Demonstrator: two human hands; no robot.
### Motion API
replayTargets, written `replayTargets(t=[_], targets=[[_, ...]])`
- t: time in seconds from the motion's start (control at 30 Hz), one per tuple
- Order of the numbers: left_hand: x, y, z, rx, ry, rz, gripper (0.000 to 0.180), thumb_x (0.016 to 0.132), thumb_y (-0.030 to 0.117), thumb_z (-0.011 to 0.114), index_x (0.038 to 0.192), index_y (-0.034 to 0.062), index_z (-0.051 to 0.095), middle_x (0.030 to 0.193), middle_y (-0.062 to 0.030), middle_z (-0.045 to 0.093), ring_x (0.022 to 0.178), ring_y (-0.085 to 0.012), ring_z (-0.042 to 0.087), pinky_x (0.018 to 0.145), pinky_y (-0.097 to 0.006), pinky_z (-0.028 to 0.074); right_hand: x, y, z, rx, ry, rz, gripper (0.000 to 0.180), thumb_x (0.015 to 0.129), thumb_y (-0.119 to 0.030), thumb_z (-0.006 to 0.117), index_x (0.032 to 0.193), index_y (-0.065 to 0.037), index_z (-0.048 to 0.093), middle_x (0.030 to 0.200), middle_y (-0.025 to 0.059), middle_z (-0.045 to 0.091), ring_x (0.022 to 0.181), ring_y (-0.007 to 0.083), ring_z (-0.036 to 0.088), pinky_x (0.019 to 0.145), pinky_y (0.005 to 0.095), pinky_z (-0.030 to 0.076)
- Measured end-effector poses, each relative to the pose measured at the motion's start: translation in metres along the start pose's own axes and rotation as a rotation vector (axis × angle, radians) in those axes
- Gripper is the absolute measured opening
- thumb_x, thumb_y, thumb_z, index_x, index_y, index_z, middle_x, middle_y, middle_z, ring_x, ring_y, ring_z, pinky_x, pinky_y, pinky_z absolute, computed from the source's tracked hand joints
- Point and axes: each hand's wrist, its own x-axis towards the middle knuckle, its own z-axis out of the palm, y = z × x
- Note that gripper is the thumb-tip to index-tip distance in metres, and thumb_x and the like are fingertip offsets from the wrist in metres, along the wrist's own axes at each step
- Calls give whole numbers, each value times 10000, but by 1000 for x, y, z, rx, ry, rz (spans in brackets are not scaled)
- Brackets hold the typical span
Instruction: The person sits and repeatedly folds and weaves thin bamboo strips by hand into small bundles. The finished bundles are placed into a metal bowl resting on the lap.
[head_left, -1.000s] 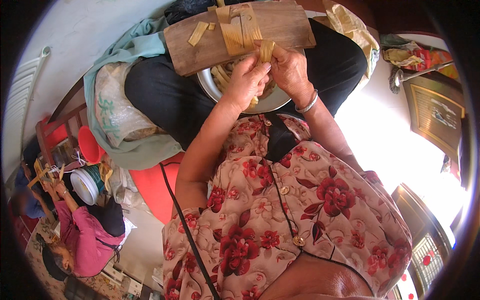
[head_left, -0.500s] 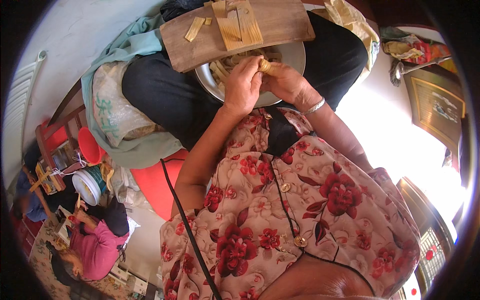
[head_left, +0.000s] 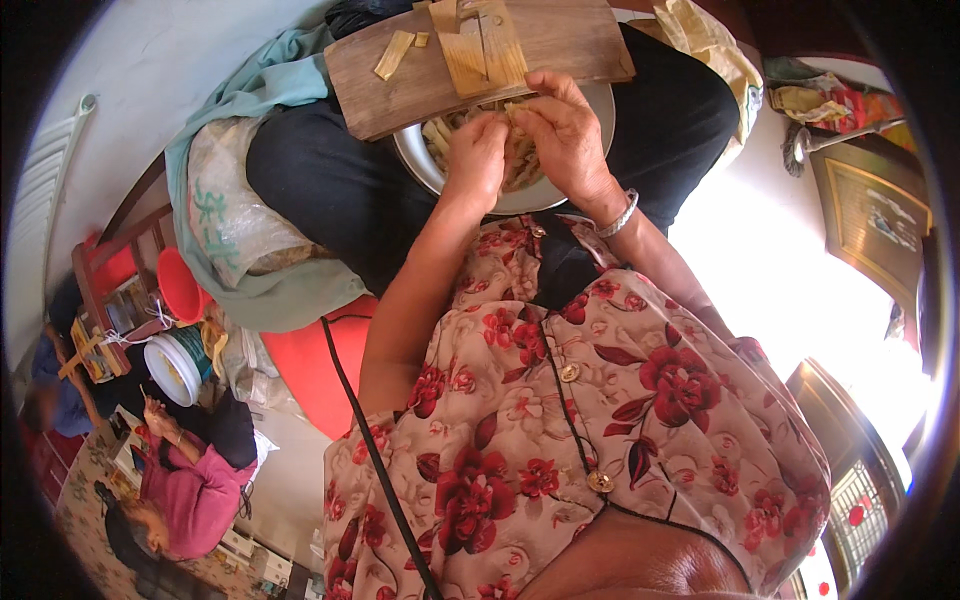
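My left hand (head_left: pixel 478 155) and my right hand (head_left: pixel 568 140) meet over a metal bowl (head_left: pixel 535 203) resting between my thighs. Both have their fingertips pinched around a small pale yellow piece (head_left: pixel 512 112), mostly hidden by the fingers; its kind is unclear. Similar pale yellow curled strips (head_left: pixel 522 170) fill the bowl below. Across the bowl's far side lies a brown wooden board (head_left: pixel 365 95). It carries a lighter slotted wooden block (head_left: pixel 465 62) and, left of that, a flat yellowish piece (head_left: pixel 394 55) with a tiny scrap beside it.
A white woven sack (head_left: pixel 235 205) and a green cloth (head_left: pixel 290 300) lie against my left leg. Farther left are a red basin (head_left: pixel 180 285), a white bucket (head_left: pixel 172 370) and a person in a pink top (head_left: pixel 200 500). A tan bag (head_left: pixel 705 45) sits beyond my right knee.
A thick yellowish roll between my hands no longer shows in that form. My hands have drawn slightly apart, and my right hand has turned, its index finger lifted toward the board.
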Motion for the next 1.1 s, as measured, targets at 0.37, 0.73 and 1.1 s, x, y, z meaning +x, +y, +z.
replayTargets(t=[0.37,0.73,1.1], targets=[[-36,25,-28,1065,136,796,92,886,130,592,950,65,603,831,-121,644,735,-357,618,603,-419,485,37,9,-38,250,-123,235,350,954,-326,586,1155,-44,640,1029,52,668,1062,162,587,945,303,448],[-9,63,-29,774,-234,431,148,938,151,600,971,17,654,722,-13,558,674,-74,488,602,-245,422,70,-8,-56,140,-835,302,166,907,-147,622,972,-7,682,799,-5,629,698,59,550,669,208,475],[61,83,-51,379,-157,232,111,948,116,550,985,30,610,692,48,505,578,-37,401,520,-187,324,86,27,-21,-22,-375,137,189,913,-187,601,986,-20,652,742,41,626,669,121,560,645,289,477]])
